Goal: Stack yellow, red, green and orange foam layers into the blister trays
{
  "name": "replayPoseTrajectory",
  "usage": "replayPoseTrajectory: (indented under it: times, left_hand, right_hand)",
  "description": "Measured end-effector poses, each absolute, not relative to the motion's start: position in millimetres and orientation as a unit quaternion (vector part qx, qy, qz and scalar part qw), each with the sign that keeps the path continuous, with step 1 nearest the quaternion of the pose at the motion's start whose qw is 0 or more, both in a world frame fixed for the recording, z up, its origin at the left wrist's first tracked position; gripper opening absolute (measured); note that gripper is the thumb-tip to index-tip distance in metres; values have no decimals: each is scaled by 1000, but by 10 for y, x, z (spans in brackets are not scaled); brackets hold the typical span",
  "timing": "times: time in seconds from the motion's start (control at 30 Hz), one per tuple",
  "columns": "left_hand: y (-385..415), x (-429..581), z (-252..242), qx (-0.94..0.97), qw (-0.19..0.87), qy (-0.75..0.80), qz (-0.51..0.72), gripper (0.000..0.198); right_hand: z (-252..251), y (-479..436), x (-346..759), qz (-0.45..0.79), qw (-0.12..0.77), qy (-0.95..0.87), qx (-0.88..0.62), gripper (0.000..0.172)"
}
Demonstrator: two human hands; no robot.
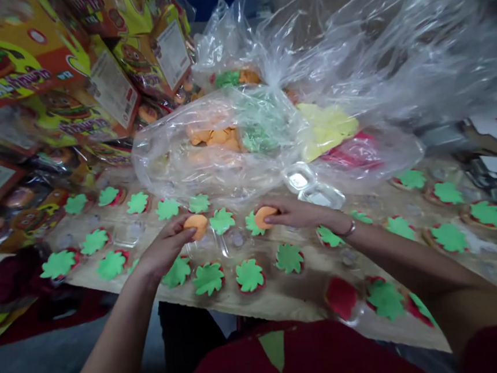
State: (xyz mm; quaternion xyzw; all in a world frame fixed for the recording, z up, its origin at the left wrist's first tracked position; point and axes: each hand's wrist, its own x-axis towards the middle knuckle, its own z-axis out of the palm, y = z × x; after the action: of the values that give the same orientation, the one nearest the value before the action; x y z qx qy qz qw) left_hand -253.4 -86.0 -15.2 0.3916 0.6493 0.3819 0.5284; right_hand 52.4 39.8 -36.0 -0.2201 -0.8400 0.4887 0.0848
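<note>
My left hand [172, 238] pinches a round orange piece [197, 226] over the table. A second orange disc [264, 217] is gripped by my right hand [283, 212], partly covering a green leaf-shaped piece [253, 225]. Between the two hands lies another green piece [222, 220] with red showing at its edge. Clear plastic trays [227, 243] sit around and below them. Several more green-topped stacks, such as this one [250, 275] near the front edge, are laid out in rows.
Large clear bags [171, 152] of orange, green, yellow and red pieces fill the back of the table [284, 296]. Printed boxes [72, 115] with burger pictures are stacked at the left. A small clear container [300, 177] stands open before the bags. A red piece [340, 297] lies front right.
</note>
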Motion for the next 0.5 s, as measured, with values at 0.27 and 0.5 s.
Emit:
replayPoseTrajectory:
  times: [0.27,0.5]
  left_hand:
    - [-452,-2222,-293,546,503,607,284,30]
    - [-260,-2125,-307,648,360,638,208,29]
  right_hand:
    - [-681,172,155,428,38,-851,-303,35]
    - [-730,109,220,354,72,-874,-326,36]
